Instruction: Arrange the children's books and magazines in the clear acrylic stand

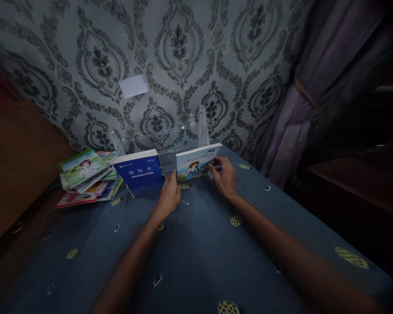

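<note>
Arms (271,231) reach the rack (203,127): my right hand (224,176) pinches the pale book (195,165); my left hand (169,195), I can't tell. Blue book (140,175) stands there; the pile (85,172) on the rack's left maybe waits.

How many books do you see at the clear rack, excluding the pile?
2: the blue book at the left of the clear rack, and the straw-hat book at its right, between left hand and right hand. Others may be hidden behind.
</note>
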Tool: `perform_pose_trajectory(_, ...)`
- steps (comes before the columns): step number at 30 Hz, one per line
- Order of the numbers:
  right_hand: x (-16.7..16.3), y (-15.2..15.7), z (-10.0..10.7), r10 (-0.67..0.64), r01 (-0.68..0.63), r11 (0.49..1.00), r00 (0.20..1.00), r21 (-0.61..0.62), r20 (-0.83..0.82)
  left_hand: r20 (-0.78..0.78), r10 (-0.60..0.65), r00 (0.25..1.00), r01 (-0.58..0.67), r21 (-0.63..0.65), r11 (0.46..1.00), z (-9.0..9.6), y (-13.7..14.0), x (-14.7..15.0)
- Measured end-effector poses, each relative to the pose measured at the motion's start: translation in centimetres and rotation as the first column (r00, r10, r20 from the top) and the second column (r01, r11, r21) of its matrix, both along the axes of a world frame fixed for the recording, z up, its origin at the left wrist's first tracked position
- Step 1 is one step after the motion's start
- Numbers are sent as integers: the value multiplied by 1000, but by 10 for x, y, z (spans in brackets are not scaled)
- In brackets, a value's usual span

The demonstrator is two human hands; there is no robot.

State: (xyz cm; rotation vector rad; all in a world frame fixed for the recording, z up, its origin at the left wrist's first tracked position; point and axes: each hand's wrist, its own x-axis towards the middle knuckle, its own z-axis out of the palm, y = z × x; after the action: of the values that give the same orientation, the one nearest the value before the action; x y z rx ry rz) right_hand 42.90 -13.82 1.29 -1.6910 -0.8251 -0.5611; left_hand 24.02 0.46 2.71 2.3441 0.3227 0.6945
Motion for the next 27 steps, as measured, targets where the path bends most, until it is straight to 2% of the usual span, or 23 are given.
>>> perform_pose_trajectory(6,-5,2,3,13,-13,1000,1000,-14,0,-9,69,998,-69,2,998,6,-7,2)
perform_pose_trajectory(10,-13,7,4,20,-20,997,1000,-80,9,-20,171,985,-170,54,984,13,-12,-4)
perform_pose_trajectory(13,-18,10,6,16,-18,991,1000,-134,-12,-5,194,981,-193,48,980,15,-15,-8)
perform_pose_trajectory(19,-21,13,9,3,-11,983,999,-181,-44,63,129,990,-129,-4,992,11,-11,-17)
perform_pose_trajectory(27,-19,15,10,49,-61,984,996,-170,-72,87,126,988,-123,-39,992,5,-5,-20)
